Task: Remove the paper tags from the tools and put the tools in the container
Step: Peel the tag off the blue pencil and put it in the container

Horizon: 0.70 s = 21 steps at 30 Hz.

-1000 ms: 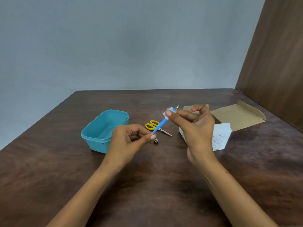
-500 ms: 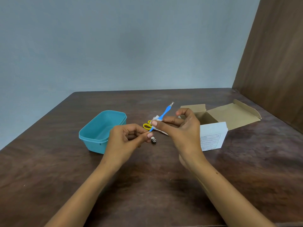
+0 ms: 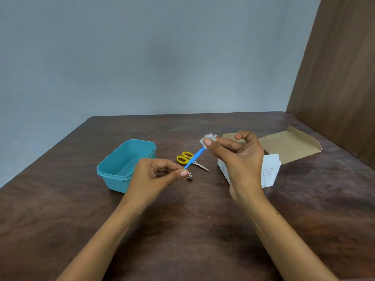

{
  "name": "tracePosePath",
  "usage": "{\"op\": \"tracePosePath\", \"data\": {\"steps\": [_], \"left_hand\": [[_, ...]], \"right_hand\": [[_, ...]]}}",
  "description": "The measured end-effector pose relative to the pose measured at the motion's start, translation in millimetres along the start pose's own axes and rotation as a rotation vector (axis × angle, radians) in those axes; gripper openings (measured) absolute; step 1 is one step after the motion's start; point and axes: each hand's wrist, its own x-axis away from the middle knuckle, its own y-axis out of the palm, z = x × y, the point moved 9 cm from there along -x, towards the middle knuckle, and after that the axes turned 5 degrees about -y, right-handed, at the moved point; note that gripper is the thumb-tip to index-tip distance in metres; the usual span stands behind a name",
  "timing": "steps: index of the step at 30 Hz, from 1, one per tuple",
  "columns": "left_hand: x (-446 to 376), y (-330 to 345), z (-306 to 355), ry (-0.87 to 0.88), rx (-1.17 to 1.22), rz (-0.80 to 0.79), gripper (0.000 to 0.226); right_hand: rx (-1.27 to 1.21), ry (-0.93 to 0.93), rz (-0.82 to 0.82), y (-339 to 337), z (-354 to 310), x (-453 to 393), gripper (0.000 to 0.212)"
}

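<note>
My left hand (image 3: 156, 175) pinches the lower end of a thin blue-handled tool (image 3: 194, 158), held slanting up to the right above the table. My right hand (image 3: 241, 159) pinches a small white paper tag (image 3: 207, 138) at the tool's upper end; the tool's tip is hidden by the tag and my fingers. An empty teal container (image 3: 125, 165) stands just left of my left hand. Yellow-handled scissors (image 3: 188, 159) lie on the table behind the tool. A small metal nail clipper (image 3: 190, 176) lies beside my left thumb.
An open cardboard box (image 3: 288, 147) with a white printed label (image 3: 267, 173) lies to the right, partly behind my right hand. A brown wooden panel (image 3: 334, 88) rises at the far right. The dark wooden table (image 3: 182, 230) ends at a grey wall.
My right hand has slid the paper tag from the middle of the blue tool up to its upper end, and the metal tip is now covered. My left hand keeps its pinch.
</note>
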Motion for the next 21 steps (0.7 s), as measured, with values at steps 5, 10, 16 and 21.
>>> {"op": "tracePosePath", "data": {"steps": [5,10,16,21], "left_hand": [[0.0,1.2,2.4,0.02,0.079,0.018,0.025],[0.3,2.6,4.6,0.044,0.052,0.025,0.009],[3.4,0.4,6.4,0.108,-0.051,0.078,0.008],[7.4,-3.0,13.6,0.196,-0.156,0.139,0.011]], "right_hand": [[0.093,0.058,-0.148,16.3,12.1,7.8,0.053],[0.102,0.1,-0.206,21.6,22.1,10.5,0.045],[0.113,0.097,-0.201,15.6,16.8,5.9,0.043],[0.163,0.155,-0.202,13.6,24.4,6.8,0.05]]}}
